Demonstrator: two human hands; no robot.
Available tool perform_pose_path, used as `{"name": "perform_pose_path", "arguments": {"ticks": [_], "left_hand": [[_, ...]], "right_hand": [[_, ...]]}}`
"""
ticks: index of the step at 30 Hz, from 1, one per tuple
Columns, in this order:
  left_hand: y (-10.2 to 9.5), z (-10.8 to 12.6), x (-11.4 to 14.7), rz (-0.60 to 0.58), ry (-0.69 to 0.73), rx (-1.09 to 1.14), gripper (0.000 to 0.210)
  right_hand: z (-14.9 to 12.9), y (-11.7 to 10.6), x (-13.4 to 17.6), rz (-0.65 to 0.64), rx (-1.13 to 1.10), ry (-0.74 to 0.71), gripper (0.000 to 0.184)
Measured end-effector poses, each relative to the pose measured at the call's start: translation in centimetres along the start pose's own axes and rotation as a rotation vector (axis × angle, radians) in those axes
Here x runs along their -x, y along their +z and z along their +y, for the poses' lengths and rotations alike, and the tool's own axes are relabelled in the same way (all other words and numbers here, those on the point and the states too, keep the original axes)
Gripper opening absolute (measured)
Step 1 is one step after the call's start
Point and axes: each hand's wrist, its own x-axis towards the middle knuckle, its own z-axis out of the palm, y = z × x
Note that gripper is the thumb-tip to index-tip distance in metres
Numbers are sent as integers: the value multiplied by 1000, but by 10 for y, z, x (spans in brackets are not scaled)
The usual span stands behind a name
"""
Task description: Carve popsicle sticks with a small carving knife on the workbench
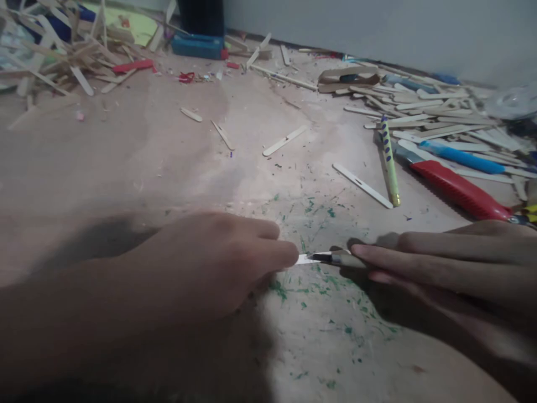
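My left hand (pixel 226 257) is closed, its fingers pressing a pale craft stick (pixel 301 259) against the tabletop. Only a short piece of that stick shows past the fingertips; the rest is under the hand. My right hand (pixel 444 266) grips a slim pen-shaped tool (pixel 346 258) with a light barrel and a dark pointed tip. The tip meets the stick just right of my left fingers. Whether it is a pen or a craft knife, I cannot tell. Beyond the hands lie a craft stick with a small slot (pixel 363 186) and a similar slotted stick (pixel 285 141).
A red utility knife (pixel 461 189), a spotted yellow pencil (pixel 390 162) and a blue pen-like tool (pixel 461 157) lie at right by piled craft sticks (pixel 444 120). Another stick heap (pixel 62 56) sits far left. A blue box (pixel 197 46) stands near the wall. Green marks speckle the tabletop (pixel 310 336).
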Motion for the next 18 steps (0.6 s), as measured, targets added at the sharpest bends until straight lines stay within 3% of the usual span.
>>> {"name": "perform_pose_path", "arguments": {"ticks": [5, 12, 18], "left_hand": [[4, -2, 0, -4, 26, -42, 34], [5, -3, 4, 28, 36, -41, 35], [-2, 0, 2, 1, 19, -19, 35]], "right_hand": [[0, 9, 3, -13, 35, -17, 61], [9, -5, 19, 26, -45, 87, 40], [7, -12, 10, 1, -11, 23, 32]]}}
